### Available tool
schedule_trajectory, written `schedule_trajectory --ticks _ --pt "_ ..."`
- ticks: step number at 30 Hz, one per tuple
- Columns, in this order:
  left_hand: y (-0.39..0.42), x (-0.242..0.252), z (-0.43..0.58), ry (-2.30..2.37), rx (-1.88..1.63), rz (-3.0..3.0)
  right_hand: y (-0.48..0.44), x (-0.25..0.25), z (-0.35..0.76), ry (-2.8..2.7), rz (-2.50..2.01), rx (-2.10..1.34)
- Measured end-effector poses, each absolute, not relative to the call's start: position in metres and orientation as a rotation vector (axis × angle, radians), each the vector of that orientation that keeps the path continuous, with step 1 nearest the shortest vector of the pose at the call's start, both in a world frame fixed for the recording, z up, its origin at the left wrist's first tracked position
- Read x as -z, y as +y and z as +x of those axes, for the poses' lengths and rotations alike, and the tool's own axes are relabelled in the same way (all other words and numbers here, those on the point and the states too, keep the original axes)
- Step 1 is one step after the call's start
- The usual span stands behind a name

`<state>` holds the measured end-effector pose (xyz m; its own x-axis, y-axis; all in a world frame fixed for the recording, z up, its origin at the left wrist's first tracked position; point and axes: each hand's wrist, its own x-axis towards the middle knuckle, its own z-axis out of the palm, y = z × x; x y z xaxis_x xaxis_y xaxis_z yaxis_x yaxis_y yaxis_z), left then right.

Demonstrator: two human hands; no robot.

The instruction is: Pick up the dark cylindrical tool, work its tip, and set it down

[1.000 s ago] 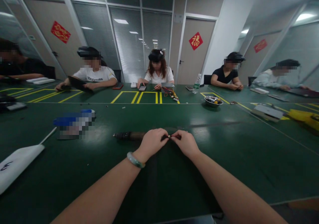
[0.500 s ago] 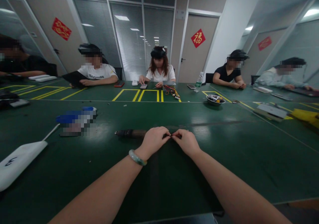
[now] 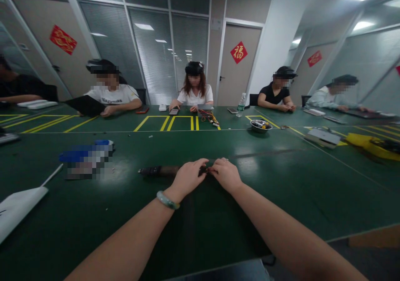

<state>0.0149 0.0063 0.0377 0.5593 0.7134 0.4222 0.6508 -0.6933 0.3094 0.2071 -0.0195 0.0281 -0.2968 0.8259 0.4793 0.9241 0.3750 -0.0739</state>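
Observation:
A dark, slim cylindrical tool (image 3: 159,171) lies crosswise in front of me, its narrow tip at the left. My left hand (image 3: 190,175), a jade-coloured bangle on its wrist, is closed around the right part of the tool. The dark end of the tool shows between my left thumb and fingers. My right hand (image 3: 225,174) is closed in a pinch right at that end, with its fingertips close to my left hand's. Whatever sits between the right fingertips is too small and hidden to name.
On the green table (image 3: 125,214), a white device (image 3: 23,208) with a cable lies left, near a blurred blue-and-white item (image 3: 90,156). Farther back are a metal bowl (image 3: 261,126) of small parts, coloured wires (image 3: 208,116) and a water bottle (image 3: 241,105). Several people sit opposite.
The view has turned slightly to the right. My right fingers are more curled and closer against the tool's end, and more of that end shows between my left thumb and fingers.

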Motion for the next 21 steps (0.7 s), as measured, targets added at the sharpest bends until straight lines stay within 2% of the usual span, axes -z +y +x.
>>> schedule_trajectory --ticks 14,21 --pt "0.002 -0.044 0.007 1.08 -0.806 2.789 0.003 -0.031 0.21 -2.484 -1.405 0.155" --pt "0.001 -0.056 -0.008 1.015 -0.824 2.818 -0.004 -0.048 0.249 -2.275 -1.822 0.065"
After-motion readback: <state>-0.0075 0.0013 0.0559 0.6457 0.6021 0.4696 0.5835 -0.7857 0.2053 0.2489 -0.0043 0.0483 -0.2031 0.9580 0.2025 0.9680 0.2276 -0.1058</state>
